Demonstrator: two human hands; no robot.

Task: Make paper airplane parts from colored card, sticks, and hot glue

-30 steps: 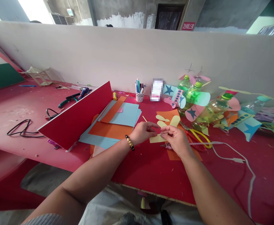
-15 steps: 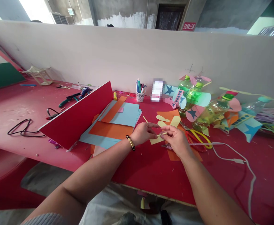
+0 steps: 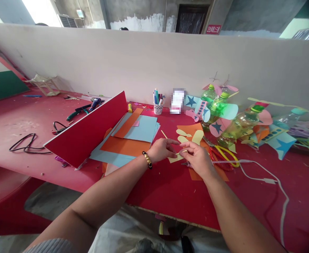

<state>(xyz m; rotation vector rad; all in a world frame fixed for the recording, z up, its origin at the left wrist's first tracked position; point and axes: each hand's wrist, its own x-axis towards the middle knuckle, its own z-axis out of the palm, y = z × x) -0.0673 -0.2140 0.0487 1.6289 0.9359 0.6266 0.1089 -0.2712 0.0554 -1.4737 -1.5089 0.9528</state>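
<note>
My left hand (image 3: 162, 150), with a beaded bracelet on its wrist, has its thumb and fingertips pinched together over the red table. Close beside it, my right hand (image 3: 198, 158) pinches the other end of a small pale yellow paper strip (image 3: 181, 153) held between the two hands. Fingers cover most of the strip. Under the hands lies a flat pale yellow paper piece (image 3: 174, 160). Rounded yellow paper cut-outs (image 3: 197, 136) rest on orange paper (image 3: 186, 128) just beyond. A metal-tipped tool (image 3: 185, 163) is mostly hidden by my right hand.
Blue and orange sheets (image 3: 141, 128) lie at left beside a slanted red board (image 3: 88, 130). A pen cup (image 3: 158, 108) and a phone (image 3: 177, 101) stand behind. To the right are scissors (image 3: 229, 158), decorated plastic bottles (image 3: 239, 126) and a white cord (image 3: 282, 193).
My fingertips have shifted slightly around the small yellow strip, and less of it shows. Both arms stay nearly in place.
</note>
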